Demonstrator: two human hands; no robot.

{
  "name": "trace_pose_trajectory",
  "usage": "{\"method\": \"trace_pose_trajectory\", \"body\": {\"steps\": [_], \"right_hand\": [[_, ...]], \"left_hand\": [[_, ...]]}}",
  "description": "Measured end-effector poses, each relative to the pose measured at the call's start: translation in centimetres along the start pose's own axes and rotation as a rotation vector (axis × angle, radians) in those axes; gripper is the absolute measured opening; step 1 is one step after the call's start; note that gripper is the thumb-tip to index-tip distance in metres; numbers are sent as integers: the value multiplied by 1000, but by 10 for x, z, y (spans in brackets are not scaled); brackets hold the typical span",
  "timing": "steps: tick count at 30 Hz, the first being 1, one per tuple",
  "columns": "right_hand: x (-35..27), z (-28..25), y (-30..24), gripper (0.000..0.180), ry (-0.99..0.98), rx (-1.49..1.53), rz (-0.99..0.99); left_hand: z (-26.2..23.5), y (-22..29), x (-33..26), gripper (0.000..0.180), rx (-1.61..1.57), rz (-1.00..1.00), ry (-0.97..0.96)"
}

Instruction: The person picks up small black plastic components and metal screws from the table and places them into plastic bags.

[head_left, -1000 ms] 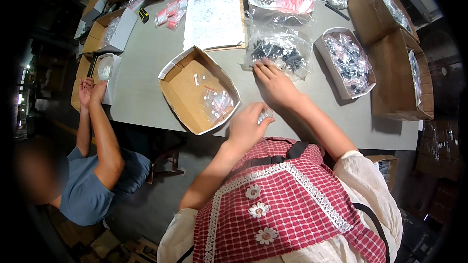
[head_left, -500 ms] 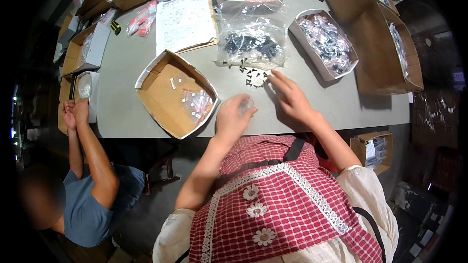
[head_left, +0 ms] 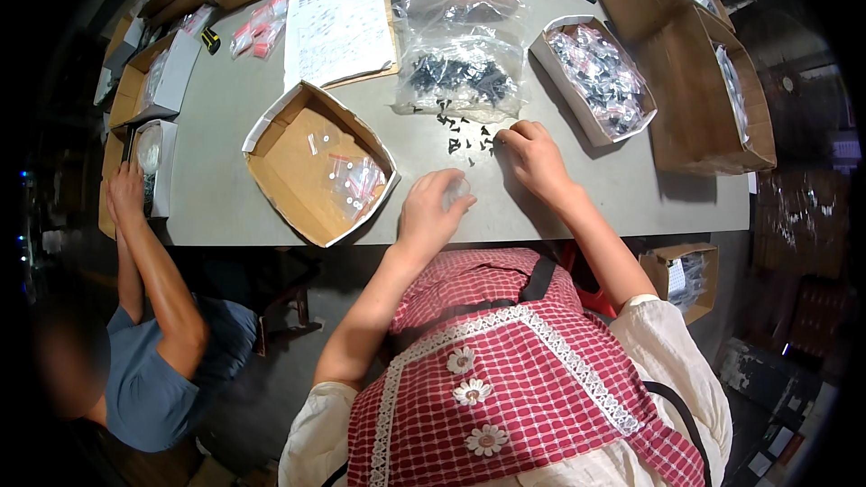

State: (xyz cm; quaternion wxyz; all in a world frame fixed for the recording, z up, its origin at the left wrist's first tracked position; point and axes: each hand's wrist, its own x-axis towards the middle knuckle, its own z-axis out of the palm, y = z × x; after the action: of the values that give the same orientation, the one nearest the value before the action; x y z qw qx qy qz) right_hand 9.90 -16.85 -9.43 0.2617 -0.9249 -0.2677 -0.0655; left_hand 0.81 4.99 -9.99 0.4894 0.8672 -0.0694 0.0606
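Observation:
My left hand point(head_left: 427, 210) is curled round a small clear plastic bag point(head_left: 458, 191), whose see-through end shows between thumb and fingers. It is over the table's near edge, right of a cardboard tray point(head_left: 311, 95). Beyond and to the right, my right hand point(head_left: 538, 162) has its fingers bent together at the edge of a scatter of small black parts point(head_left: 454, 145). Whatever its fingertips pinch is too small to make out. Behind the loose parts lies a big clear bag point(head_left: 460, 77) filled with more black pieces.
The tray contains small zip bags point(head_left: 354, 182) with red strips. At right stand a white box point(head_left: 595, 81) heaped with bagged parts and a tall carton point(head_left: 699, 99). A written sheet point(head_left: 338, 32) lies at the back. On the left, another person's hands point(head_left: 126, 189) reach into a box.
My right hand's fingers have drawn in from outstretched to bent together. Fewer loose black parts show near it. My left hand stays almost in place with the bag.

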Motion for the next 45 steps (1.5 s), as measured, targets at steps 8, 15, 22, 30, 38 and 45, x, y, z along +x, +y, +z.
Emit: {"method": "trace_pose_trajectory", "body": {"steps": [8,15,22,30,38,45], "right_hand": [[0,8,19,17,94,184,103],[-13,-14,-9,15,-15,1091,490],[-11,-45,-59,18,11,512,-7],[-9,-29,-35,27,112,581,170],[0,-2,-5,25,-4,-71,10],[-6,-4,-1,14,-59,-119,1]], "left_hand": [[2,-3,4,33,6,28,10],[9,3,15,34,-102,45,11],[9,15,20,32,-150,120,-6],[11,8,21,34,-137,154,16],[6,2,15,33,-95,128,37],[3,-1,12,33,-90,106,44]]}}
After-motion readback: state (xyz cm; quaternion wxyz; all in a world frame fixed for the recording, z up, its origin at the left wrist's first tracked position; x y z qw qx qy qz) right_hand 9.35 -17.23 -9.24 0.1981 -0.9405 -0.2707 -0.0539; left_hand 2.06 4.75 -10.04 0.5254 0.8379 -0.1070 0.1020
